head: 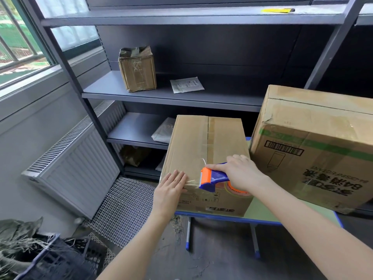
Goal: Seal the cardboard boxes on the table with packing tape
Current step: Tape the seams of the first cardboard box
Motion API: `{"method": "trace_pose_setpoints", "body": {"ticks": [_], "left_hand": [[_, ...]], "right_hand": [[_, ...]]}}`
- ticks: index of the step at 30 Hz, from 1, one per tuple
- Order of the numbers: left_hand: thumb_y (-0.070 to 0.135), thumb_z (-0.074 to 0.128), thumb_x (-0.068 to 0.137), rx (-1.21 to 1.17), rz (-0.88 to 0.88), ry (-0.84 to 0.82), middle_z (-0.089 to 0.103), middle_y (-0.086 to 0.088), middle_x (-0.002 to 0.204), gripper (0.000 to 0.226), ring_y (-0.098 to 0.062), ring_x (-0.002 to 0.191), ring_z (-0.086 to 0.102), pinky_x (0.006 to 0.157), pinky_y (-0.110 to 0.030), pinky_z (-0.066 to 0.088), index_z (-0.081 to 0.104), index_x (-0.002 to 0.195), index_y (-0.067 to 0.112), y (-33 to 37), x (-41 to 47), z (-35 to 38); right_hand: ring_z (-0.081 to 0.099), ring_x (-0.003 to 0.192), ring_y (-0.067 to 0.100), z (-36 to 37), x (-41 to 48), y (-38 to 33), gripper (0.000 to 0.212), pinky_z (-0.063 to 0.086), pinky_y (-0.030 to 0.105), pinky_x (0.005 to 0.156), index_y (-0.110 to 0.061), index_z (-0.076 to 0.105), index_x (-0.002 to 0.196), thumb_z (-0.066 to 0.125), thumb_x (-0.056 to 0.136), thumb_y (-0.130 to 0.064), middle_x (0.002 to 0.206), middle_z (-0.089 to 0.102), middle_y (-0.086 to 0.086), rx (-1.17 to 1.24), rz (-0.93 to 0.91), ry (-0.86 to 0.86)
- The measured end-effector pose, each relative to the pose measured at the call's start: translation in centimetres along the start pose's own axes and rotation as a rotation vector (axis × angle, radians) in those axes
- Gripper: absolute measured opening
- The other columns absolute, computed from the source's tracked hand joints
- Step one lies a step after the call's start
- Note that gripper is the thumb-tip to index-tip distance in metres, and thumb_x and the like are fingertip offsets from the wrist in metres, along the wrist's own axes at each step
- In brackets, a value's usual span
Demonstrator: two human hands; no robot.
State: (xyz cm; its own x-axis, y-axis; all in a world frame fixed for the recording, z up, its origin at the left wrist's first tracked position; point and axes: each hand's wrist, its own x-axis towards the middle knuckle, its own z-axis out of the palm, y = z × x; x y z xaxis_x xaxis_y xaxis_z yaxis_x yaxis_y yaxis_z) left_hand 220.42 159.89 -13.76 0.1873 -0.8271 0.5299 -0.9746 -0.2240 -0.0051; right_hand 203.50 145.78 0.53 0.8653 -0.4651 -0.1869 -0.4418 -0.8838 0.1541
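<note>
A closed cardboard box (pixel 203 142) stands on a small green table with a blue rim (pixel 262 217). Clear tape runs along its top seam. My right hand (pixel 240 171) grips a blue and orange tape dispenser (pixel 212 177) at the box's near top edge, with tape stretched from its blade to the left. My left hand (pixel 171 186) lies flat on the near left corner of the box, pressing the tape end down. A larger cardboard box (pixel 314 150) with a green stripe and a barcode stands to the right, touching the first box.
Dark metal shelving (pixel 171 96) stands behind the table, holding a small taped box (pixel 137 69), a white packet (pixel 186 84) and, on the top shelf, a yellow tool (pixel 277 10). A radiator (pixel 78 160) and wire mesh (pixel 123 211) lie at the left. A dark crate (pixel 50 257) sits bottom left.
</note>
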Motion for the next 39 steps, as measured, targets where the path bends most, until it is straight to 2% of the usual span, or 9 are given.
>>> {"method": "trace_pose_setpoints", "body": {"ticks": [5, 7, 12, 17, 21, 26, 31, 34, 39], "left_hand": [[0.029, 0.039, 0.085, 0.042, 0.013, -0.096, 0.071, -0.006, 0.109, 0.044, -0.026, 0.105, 0.065, 0.089, -0.039, 0.051, 0.072, 0.106, 0.007, -3.6, 1.4, -0.5], [0.022, 0.059, 0.081, 0.003, 0.002, -0.088, 0.069, -0.009, 0.112, 0.034, -0.028, 0.109, 0.063, 0.097, -0.037, 0.045, 0.07, 0.108, 0.004, -3.7, 1.6, -0.6], [0.016, 0.089, 0.055, -0.235, -0.03, -0.142, 0.062, -0.012, 0.124, 0.074, -0.026, 0.115, 0.059, 0.106, -0.033, 0.031, 0.061, 0.121, 0.0, 0.1, 1.0, -0.3], [0.014, 0.056, 0.084, -0.256, -0.094, -0.009, 0.066, -0.006, 0.118, 0.035, -0.021, 0.112, 0.062, 0.107, -0.026, 0.03, 0.066, 0.117, 0.006, 0.2, 0.9, 0.2], [0.002, 0.075, 0.073, -0.251, -0.107, -0.004, 0.067, -0.006, 0.116, 0.04, -0.018, 0.109, 0.063, 0.111, -0.021, 0.021, 0.069, 0.113, 0.008, -0.2, 1.0, 0.6], [0.022, 0.049, 0.084, -0.264, -0.129, -0.022, 0.071, -0.005, 0.106, 0.033, -0.016, 0.1, 0.067, 0.11, -0.013, 0.02, 0.074, 0.101, 0.009, -0.1, 1.4, 0.3], [0.015, 0.064, 0.078, -0.231, -0.098, 0.032, 0.071, -0.005, 0.103, 0.023, -0.017, 0.097, 0.068, 0.109, -0.009, 0.018, 0.075, 0.098, 0.009, -0.2, 1.8, 0.1], [0.008, 0.072, 0.074, -0.211, -0.076, 0.06, 0.071, -0.005, 0.104, 0.025, -0.018, 0.098, 0.068, 0.109, -0.013, 0.024, 0.074, 0.099, 0.008, -0.3, 1.8, 0.5], [0.037, 0.052, 0.081, -0.129, -0.098, -0.049, 0.063, -0.012, 0.122, 0.052, -0.024, 0.115, 0.06, 0.112, -0.03, 0.027, 0.065, 0.115, 0.0, 1.9, 1.5, 0.9]], "right_hand": [[0.047, 0.11, 0.029, -0.5, 1.7, -2.1, 0.064, 0.034, 0.035, 0.089, -0.046, 0.006, 0.146, 0.042, 0.098, -0.022, 0.117, 0.05, 0.011, 0.018, -0.026, 0.058], [0.047, 0.111, 0.03, -0.8, 2.6, -2.7, 0.068, 0.035, 0.036, 0.09, -0.044, 0.006, 0.147, 0.042, 0.097, -0.015, 0.117, 0.05, 0.012, -0.021, -0.043, 0.041], [0.047, 0.114, 0.029, -0.8, 3.2, -2.4, 0.07, 0.037, 0.036, 0.092, -0.042, 0.008, 0.148, 0.048, 0.095, -0.019, 0.12, 0.051, 0.011, -0.048, -0.055, 0.014], [0.047, 0.115, 0.03, -1.0, 3.3, -1.5, 0.065, 0.037, 0.038, 0.093, -0.045, 0.009, 0.146, 0.046, 0.097, -0.025, 0.122, 0.05, 0.012, 0.018, -0.07, -0.017], [0.047, 0.112, 0.03, -0.8, 2.6, -1.2, 0.063, 0.038, 0.038, 0.089, -0.047, 0.008, 0.145, 0.044, 0.098, -0.026, 0.118, 0.05, 0.012, 0.043, -0.098, 0.0], [0.045, 0.097, 0.024, -0.9, 0.9, 2.5, 0.061, 0.032, 0.032, 0.077, -0.051, 0.014, 0.144, 0.036, 0.098, -0.017, 0.097, 0.042, 0.004, 0.104, -0.073, -0.013], [0.04, 0.087, 0.021, 0.2, -1.0, 5.2, 0.065, 0.029, 0.029, 0.072, -0.053, 0.013, 0.142, 0.034, 0.095, -0.014, 0.086, 0.036, -0.002, 0.125, -0.059, -0.032], [0.036, 0.08, 0.018, 0.9, -2.1, 7.1, 0.07, 0.026, 0.028, 0.067, -0.053, 0.011, 0.143, 0.035, 0.093, -0.01, 0.077, 0.029, -0.006, 0.138, -0.015, -0.067], [0.036, 0.081, 0.017, 2.1, -2.5, 6.7, 0.07, 0.027, 0.028, 0.068, -0.048, 0.011, 0.145, 0.04, 0.093, -0.011, 0.09, 0.035, 0.0, 0.199, -0.034, -0.055]]}}
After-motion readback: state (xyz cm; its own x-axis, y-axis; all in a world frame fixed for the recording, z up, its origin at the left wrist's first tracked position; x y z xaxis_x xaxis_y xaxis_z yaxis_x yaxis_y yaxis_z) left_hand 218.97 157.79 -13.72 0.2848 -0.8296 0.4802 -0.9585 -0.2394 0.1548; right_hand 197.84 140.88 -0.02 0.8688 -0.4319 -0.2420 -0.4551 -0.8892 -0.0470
